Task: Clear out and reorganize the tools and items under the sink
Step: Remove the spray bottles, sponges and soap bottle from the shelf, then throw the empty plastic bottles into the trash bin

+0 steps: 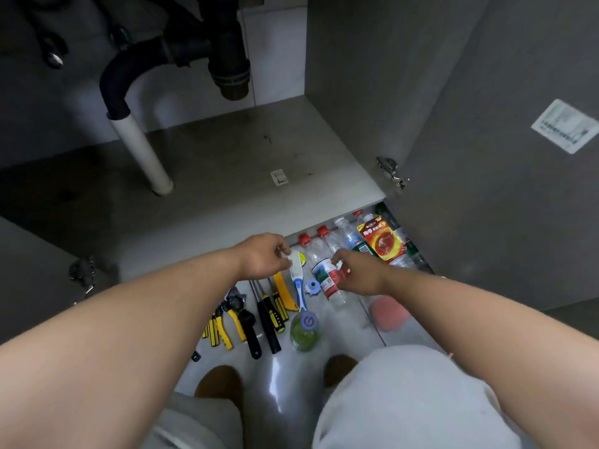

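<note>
My left hand (pixel 263 256) pinches the white bristle head of a blue-and-white brush (pixel 299 286) lying on the floor in front of the cabinet. My right hand (pixel 358 270) grips a plastic bottle with a red and green label (pixel 325 277) lying on its side. Left of the brush lie a yellow utility knife (pixel 285 294), black-and-yellow screwdrivers (pixel 270 319) and yellow-handled pliers (pixel 227 328). A green bottle with a blue cap (pixel 304 332) stands near my knees. The cabinet floor (pixel 227 163) under the sink holds only a small white tag (pixel 279 178).
A row of red-capped bottles (pixel 324 236) and a red-orange package (pixel 382 241) line the cabinet base at right. A pink round object (pixel 387 314) lies on the floor. The drain pipes (pixel 142 124) hang at the back left. The open cabinet door (pixel 502 157) stands at right.
</note>
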### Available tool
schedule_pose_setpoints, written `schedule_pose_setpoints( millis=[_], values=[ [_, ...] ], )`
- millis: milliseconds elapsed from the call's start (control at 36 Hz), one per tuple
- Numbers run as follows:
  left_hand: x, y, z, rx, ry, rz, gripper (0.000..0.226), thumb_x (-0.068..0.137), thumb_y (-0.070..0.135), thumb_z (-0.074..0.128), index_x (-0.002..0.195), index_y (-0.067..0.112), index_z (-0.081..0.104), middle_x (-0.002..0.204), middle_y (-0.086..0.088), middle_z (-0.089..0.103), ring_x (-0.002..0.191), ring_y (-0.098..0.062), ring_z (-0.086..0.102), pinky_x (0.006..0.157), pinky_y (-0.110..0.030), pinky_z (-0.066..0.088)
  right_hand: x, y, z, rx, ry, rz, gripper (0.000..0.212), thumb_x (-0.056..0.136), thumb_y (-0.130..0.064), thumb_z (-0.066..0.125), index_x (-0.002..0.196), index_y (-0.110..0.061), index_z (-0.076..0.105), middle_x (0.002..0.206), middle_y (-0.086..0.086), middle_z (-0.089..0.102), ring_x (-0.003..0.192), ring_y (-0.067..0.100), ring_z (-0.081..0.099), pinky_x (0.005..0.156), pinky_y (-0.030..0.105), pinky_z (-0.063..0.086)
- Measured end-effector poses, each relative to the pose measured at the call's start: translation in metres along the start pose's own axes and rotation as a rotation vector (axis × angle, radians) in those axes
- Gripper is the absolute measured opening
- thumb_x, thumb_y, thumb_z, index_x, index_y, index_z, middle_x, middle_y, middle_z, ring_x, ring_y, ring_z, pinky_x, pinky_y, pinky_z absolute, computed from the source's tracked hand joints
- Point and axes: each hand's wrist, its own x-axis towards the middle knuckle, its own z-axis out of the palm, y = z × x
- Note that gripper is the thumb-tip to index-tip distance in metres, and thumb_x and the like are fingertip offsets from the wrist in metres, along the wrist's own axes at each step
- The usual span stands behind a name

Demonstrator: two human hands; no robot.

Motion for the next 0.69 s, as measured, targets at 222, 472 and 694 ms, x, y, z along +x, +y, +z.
schedule_pose_setpoints(
  millis=[222,472,694],
  values=[
    [0.045,0.011,0.028,-0.021,-0.099,-0.016,0.033,0.095,0.036,0.064,0.124,0.021,0.064,0.123,-0.002,0.063,0.110,-0.019,0.061,0.096,-0.030,0.051,0.023,0.023,-0.063,-0.176,-0.006,0.063,0.032,0.087,-0.027,0.064,0.118,-0.020,0.057,0.108,0.006,0.066,0.095,0.027,0.066,0.083,0.036,0.055],
    [0.100,0.011,0.050,-0.259,-0.174,-0.090,0.023,0.097,0.022,0.063,0.103,0.003,0.073,0.106,-0.015,0.071,0.078,-0.016,0.059,0.065,-0.024,0.049,0.059,0.058,-0.056,-0.312,0.081,0.303,0.062,0.086,-0.031,0.069,0.140,-0.014,0.044,0.139,0.018,0.046,0.127,0.036,0.049,0.103,0.043,0.047],
    [0.132,0.020,0.070,-0.454,-0.198,-0.114,0.015,0.098,0.018,0.061,0.100,0.006,0.068,0.087,-0.012,0.062,0.074,-0.021,0.058,0.057,-0.023,0.045,0.078,0.093,-0.036,-0.019,0.188,0.594,0.099,0.081,-0.038,0.078,0.152,-0.008,0.015,0.147,0.023,0.035,0.137,0.040,0.038,0.113,0.050,0.037]
  ],
)
